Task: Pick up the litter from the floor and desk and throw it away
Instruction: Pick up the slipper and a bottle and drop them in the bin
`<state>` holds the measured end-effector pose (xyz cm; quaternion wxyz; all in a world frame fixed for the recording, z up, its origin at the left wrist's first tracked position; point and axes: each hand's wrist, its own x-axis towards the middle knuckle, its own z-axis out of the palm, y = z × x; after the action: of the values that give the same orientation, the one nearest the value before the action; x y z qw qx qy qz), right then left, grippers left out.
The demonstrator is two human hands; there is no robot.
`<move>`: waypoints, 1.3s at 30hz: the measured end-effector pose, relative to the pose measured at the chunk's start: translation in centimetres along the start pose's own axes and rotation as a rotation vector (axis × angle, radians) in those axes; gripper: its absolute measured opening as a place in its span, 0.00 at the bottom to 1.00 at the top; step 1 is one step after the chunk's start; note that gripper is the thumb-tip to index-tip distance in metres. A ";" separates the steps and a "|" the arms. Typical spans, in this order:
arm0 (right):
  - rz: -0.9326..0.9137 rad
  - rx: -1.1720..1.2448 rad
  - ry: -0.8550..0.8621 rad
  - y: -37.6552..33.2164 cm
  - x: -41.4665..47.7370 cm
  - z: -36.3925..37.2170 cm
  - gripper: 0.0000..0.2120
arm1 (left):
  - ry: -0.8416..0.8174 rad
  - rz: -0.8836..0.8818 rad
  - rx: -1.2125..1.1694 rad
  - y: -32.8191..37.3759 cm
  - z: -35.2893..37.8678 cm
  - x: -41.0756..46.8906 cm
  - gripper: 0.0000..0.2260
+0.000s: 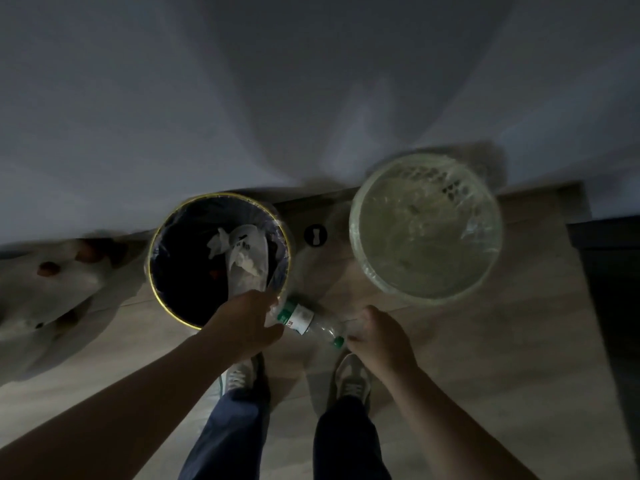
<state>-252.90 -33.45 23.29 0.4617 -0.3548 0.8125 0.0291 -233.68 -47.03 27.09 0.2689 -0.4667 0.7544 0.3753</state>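
Midair, beside round gold-rimmed dark bin [151,251], near pale mesh basket [426,237]: clear plastic bottle [301,317], green-capped. Gripped at its base by left hand [246,320]; approached at cap by curled right hand [381,337], hold impossible to tell.

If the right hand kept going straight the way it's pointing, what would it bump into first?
Most likely the plastic bottle, at its green cap, just ahead of the right hand; they may already touch. The left hand grips the other end.
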 end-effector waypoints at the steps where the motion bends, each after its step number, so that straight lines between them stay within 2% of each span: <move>1: -0.027 -0.034 -0.016 0.2 0.6 1.2 0.20 | 0.009 0.004 0.020 -0.4 0.3 0.4 0.23; 5: -0.054 -0.123 -0.059 1.1 3.9 7.0 0.27 | 0.125 0.025 0.152 -2.7 2.4 2.7 0.23; 9: -0.059 -0.134 -0.088 1.9 7.0 13.4 0.32 | 0.171 0.064 0.214 -5.2 4.3 4.0 0.35; 11: -0.077 -0.167 -0.114 2.3 8.0 16.8 0.34 | 0.158 0.092 0.259 -6.1 5.1 4.3 0.38; 17: -0.111 -0.225 -0.117 2.2 9.9 24.8 0.35 | 0.172 0.222 0.316 -8.3 6.5 5.4 0.36; 22: -0.086 -0.181 -0.135 2.7 10.5 27.4 0.33 | 0.177 0.248 0.343 -9.3 6.9 6.0 0.36; 28: 0.022 0.035 0.031 2.4 6.7 22.3 0.34 | 0.160 0.216 0.325 -8.6 5.6 4.4 0.36; 35: 0.127 0.174 0.187 1.0 -3.0 9.6 0.30 | 0.175 0.198 0.280 -3.8 1.0 -2.4 0.32; 39: 0.150 0.239 0.282 -0.2 -7.8 2.0 0.27 | 0.161 0.204 0.295 -0.2 -2.7 -6.7 0.35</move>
<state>-248.79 -28.55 28.22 0.3787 -0.2366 0.8909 -0.0832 -230.86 -45.94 33.67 0.2339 -0.3717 0.8637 0.2475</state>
